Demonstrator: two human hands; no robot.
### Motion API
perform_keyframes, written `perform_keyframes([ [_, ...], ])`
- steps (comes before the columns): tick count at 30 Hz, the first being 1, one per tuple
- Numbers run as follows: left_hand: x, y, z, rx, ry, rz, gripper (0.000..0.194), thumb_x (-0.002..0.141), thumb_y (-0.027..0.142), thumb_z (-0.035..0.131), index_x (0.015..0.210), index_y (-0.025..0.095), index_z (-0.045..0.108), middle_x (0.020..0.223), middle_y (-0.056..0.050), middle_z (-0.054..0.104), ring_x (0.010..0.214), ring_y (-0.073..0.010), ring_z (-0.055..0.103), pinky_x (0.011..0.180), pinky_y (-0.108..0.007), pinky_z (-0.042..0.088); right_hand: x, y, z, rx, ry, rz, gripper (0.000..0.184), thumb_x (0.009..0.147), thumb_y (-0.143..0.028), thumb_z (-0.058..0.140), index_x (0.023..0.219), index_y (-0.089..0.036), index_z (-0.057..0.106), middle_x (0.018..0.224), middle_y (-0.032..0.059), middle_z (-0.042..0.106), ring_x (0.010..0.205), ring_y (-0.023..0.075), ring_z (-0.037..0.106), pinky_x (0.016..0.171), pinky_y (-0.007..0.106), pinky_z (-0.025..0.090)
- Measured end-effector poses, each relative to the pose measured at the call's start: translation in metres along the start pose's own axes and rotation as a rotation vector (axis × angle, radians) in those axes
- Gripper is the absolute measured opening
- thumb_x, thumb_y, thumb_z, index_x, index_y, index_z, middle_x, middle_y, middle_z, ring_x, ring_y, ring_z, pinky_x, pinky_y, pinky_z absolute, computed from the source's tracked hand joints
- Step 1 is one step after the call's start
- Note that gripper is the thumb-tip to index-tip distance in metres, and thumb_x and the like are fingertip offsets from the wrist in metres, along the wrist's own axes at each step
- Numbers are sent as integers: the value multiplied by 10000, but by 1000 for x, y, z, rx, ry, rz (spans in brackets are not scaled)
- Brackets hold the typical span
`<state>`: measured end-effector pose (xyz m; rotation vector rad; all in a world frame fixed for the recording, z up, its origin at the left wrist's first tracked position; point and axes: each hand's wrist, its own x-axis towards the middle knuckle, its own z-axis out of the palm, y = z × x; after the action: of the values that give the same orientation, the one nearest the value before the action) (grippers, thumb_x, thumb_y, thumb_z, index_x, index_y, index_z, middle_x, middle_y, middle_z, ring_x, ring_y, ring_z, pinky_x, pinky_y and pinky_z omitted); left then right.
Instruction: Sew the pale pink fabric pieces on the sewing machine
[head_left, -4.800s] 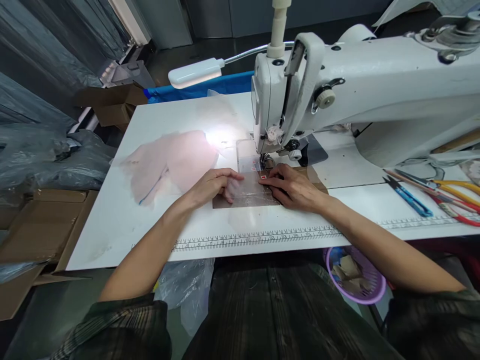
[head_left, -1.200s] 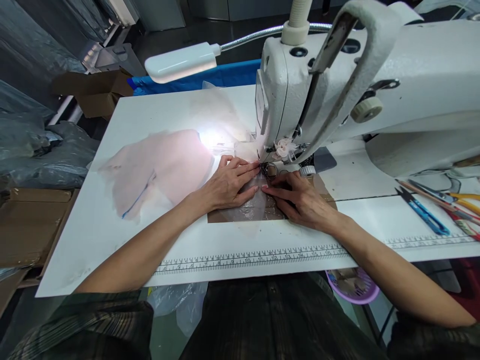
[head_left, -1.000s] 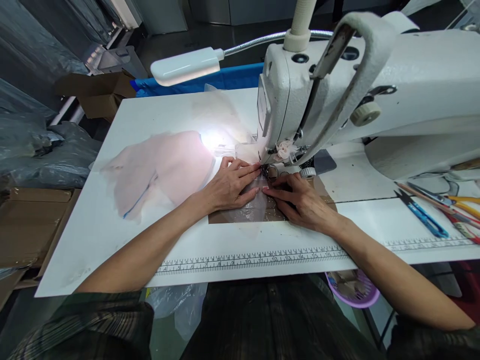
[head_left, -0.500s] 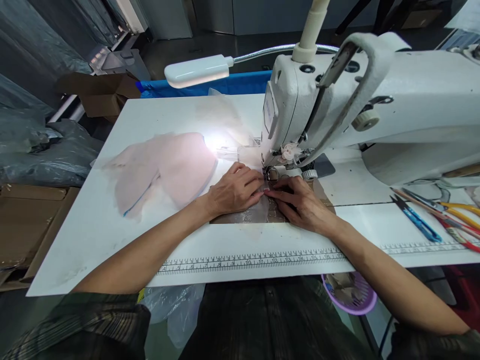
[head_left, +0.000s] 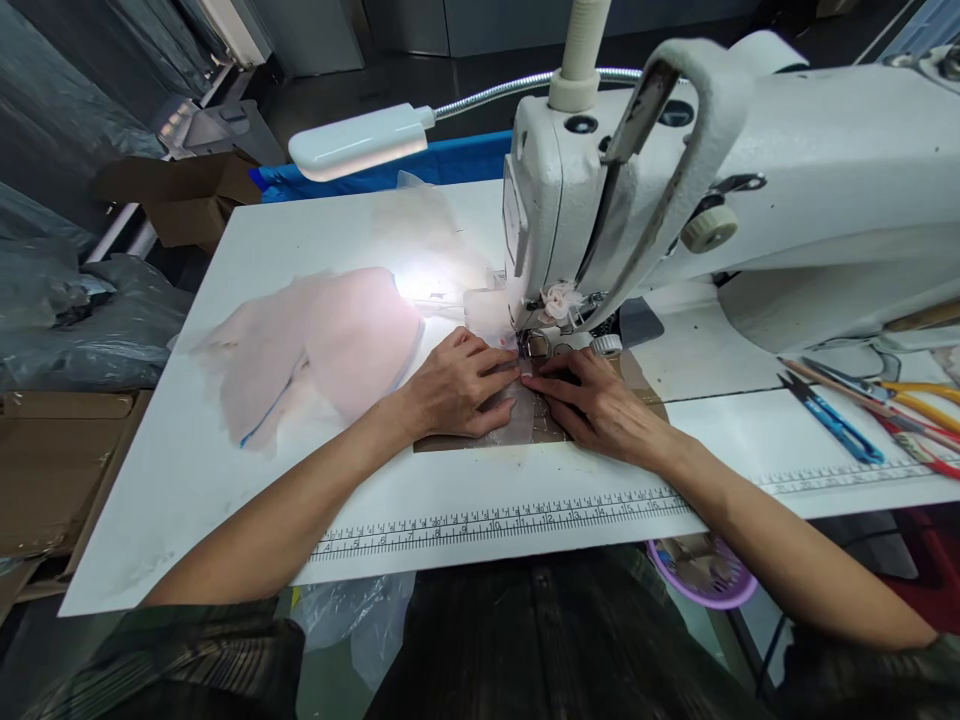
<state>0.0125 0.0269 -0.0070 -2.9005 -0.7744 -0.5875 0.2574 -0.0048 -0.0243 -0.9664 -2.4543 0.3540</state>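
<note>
The ruler [head_left: 491,526] reads 10, 11, 12; my left hand [head_left: 461,388] lies half-open on sheer fabric [head_left: 516,428]; my right hand [head_left: 600,405], fingers bent, touches it, pinch unclear.

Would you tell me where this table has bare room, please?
The tabletop is bare between the pink sheer fabric, left forearm and near-left corner, and between the fabric and the far-left corner. It is crowded by the sewing machine, around the left hand and right hand, and at right, around blue snips and yellow-handled scissors.
</note>
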Motion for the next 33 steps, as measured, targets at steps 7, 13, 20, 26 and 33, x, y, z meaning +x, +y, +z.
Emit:
perform_keyframes([
  [7, 3, -1, 1, 64, -39, -61, 292, 886, 339, 536, 1057, 172, 706, 1185, -96, 692, 865, -233, 625, 766, -401, 442, 0, -3, -1, -6, 5, 13, 366, 969, -229, 437, 1285, -193, 617, 1177, 139, 557, 1063, 273, 491, 965, 503, 460],
  [13, 6, -1, 2, 110, -39, -109, 341, 915, 371, 509, 1098, 146, 688, 1164, -117, 691, 871, -249, 613, 761, -414, 445, 1, -4, 0, 13, 17, 15, 407, 954, -184, 450, 1341, -222, 568, 1177, 143, 541, 1093, 276, 483, 962, 515, 467],
  [20, 11, 0, 3, 123, -64, -196, 337, 932, 362, 481, 1093, 145, 681, 1065, -128, 696, 895, -268, 600, 757, -419, 429, 2, -6, -1, 24, -1, 39, 404, 981, -223, 412, 1360, -181, 546, 1173, 166, 515, 1117, 280, 488, 980, 514, 473],
  [26, 14, -4, 5, 100, -67, -249, 301, 943, 342, 454, 1042, 164, 676, 904, -102, 666, 830, -243, 566, 736, -399, 421, 3, -1, 3, -6, -38, 72, 444, 988, -284, 401, 1413, -191, 491, 1162, 169, 504, 1084, 291, 499, 955, 546, 480],
  [33, 10, -12, 5, 86, -5, -275, 295, 949, 368, 485, 1121, 174, 625, 977, -114, 628, 892, -248, 547, 768, -411, 439, 5, -2, -2, 68, 49, 89, 407, 987, -303, 417, 1340, -174, 573, 1163, 165, 535, 1084, 269, 544, 970, 495, 503],
])
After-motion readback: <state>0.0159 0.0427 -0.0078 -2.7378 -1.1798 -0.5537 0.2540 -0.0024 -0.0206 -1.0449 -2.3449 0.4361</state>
